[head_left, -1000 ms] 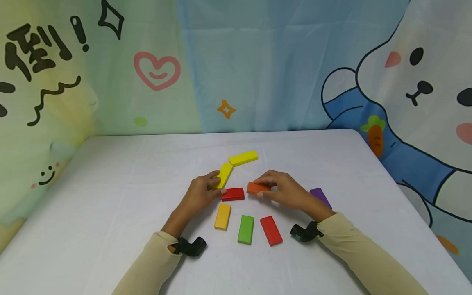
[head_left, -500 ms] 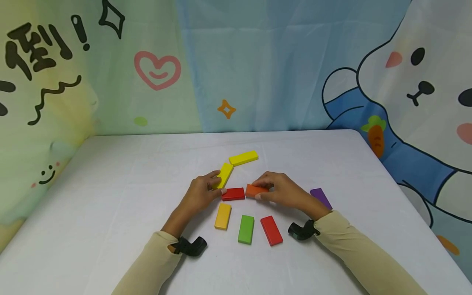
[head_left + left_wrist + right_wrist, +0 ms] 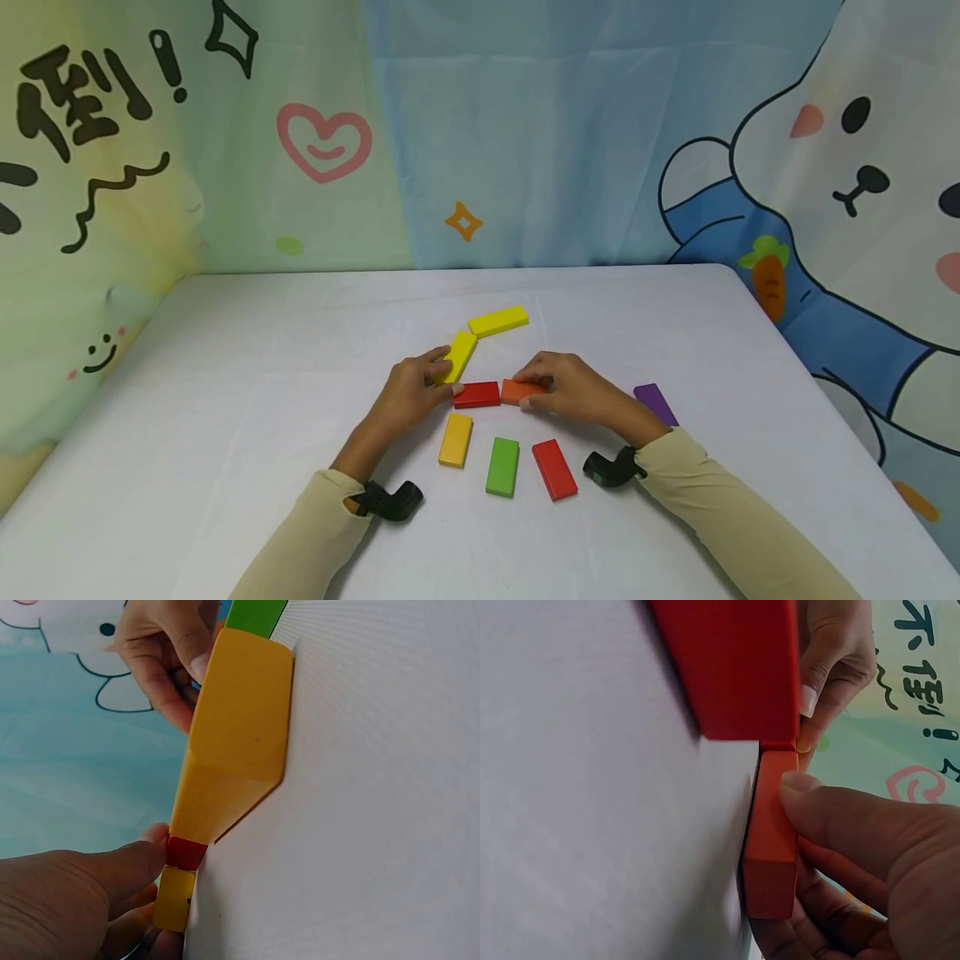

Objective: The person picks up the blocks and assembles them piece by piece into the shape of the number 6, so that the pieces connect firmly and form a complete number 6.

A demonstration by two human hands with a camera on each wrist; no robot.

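Observation:
My right hand (image 3: 573, 385) pinches an orange block (image 3: 771, 840) between thumb and fingers. The block lies on the table, end to end with a red block (image 3: 477, 395); in the right wrist view the two seem to meet. My left hand (image 3: 411, 387) has its thumb at the red block's left end. Its fingers curl at a yellow block (image 3: 461, 354), whose near end meets the red one. In the left wrist view, that yellow block's end (image 3: 174, 900) sits between thumb and fingers. A second yellow block (image 3: 498, 321) touches the first one's far end.
In front of the row lie an amber-yellow block (image 3: 455, 440), a green block (image 3: 502, 467) and a red block (image 3: 555, 470). A purple block (image 3: 655, 404) is partly hidden by the right wrist. A printed cloth (image 3: 525, 150) hangs behind the white table (image 3: 262, 375).
The right hand has slid the orange block left, closing the gap to the red block, then slightly nearer the front, into line with it. The left hand has stayed in place.

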